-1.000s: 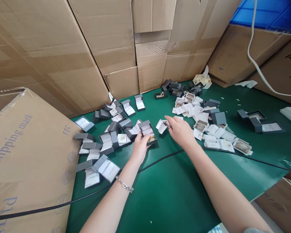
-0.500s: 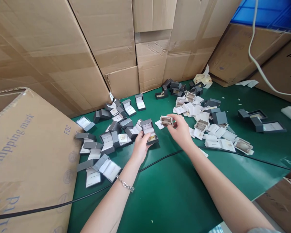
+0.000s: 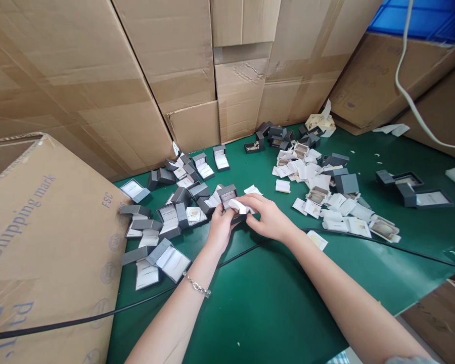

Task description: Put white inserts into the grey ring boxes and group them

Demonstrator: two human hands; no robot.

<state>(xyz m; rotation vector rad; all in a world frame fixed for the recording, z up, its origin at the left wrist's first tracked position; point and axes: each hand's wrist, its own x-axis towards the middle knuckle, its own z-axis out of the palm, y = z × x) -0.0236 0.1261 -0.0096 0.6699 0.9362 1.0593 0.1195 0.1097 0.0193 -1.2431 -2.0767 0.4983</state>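
Observation:
My left hand (image 3: 220,230) is closed round a small dark grey jewellery box (image 3: 227,193), whose lid stands up open. A white box insert (image 3: 238,206) sits tilted at the mouth of that box, and my right hand (image 3: 267,217) grips it with fingers bent over its right side. Much of the box's base is hidden behind the fingers. Left of my hands lie several open grey boxes (image 3: 169,216) with white linings. To the right is a heap of loose white inserts (image 3: 305,169), and a single insert (image 3: 282,186) lies apart from it.
Cardboard cartons (image 3: 174,60) wall off the back, and another carton (image 3: 60,227) stands at left. A black cable (image 3: 136,306) crosses the green tabletop (image 3: 250,303). More grey boxes (image 3: 347,182) lie at right; a white cord (image 3: 405,91) hangs at upper right.
My right hand has moved left and brought the insert from beside the box to its mouth. A white insert now lies separately right of my hands. My left hand keeps the box in place.

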